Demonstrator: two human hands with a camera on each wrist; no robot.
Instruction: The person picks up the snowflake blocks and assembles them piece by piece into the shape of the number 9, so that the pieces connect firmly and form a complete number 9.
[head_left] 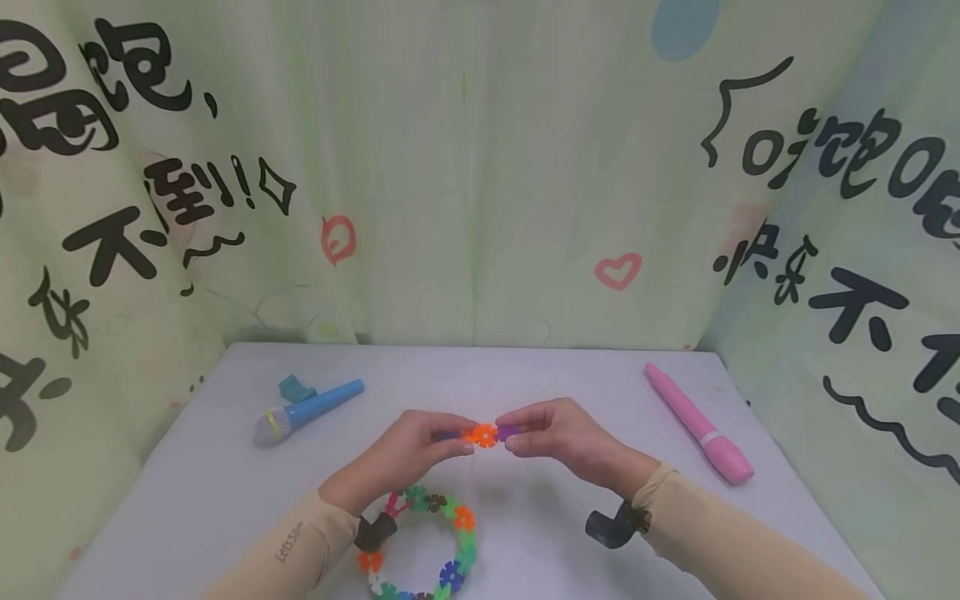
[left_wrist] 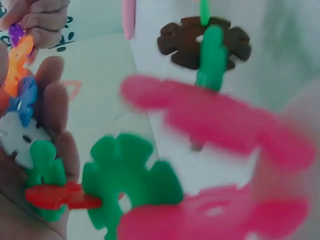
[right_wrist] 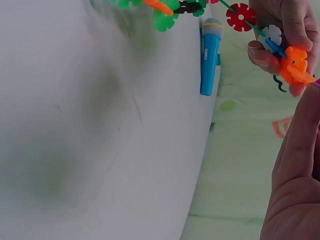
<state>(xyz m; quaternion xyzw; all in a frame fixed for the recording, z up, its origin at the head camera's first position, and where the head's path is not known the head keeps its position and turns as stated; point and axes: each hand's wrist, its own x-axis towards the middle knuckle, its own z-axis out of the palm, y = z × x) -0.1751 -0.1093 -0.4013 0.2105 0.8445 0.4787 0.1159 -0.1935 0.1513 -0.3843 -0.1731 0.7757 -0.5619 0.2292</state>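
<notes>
Both hands are raised over the table with a chain of snowflake-shaped plastic building discs between them. My left hand [head_left: 405,442] pinches the chain at the orange discs [head_left: 482,435], with a blue disc [left_wrist: 25,102] and a white disc [left_wrist: 22,140] along its palm. My right hand [head_left: 570,437] pinches a purple disc [head_left: 507,432] at the chain's other side. In the left wrist view the chain continues past a green disc [left_wrist: 127,175] to blurred pink discs. Below the left hand appears a multicoloured loop of discs [head_left: 468,550], partly hidden by the left wrist.
A blue toy microphone [head_left: 322,406] lies at the back left beside a small teal object [head_left: 296,388]. At the right lies a pink microphone-shaped object [head_left: 697,425]. Printed curtains [head_left: 480,167] surround the white table [head_left: 540,550] at the back and sides.
</notes>
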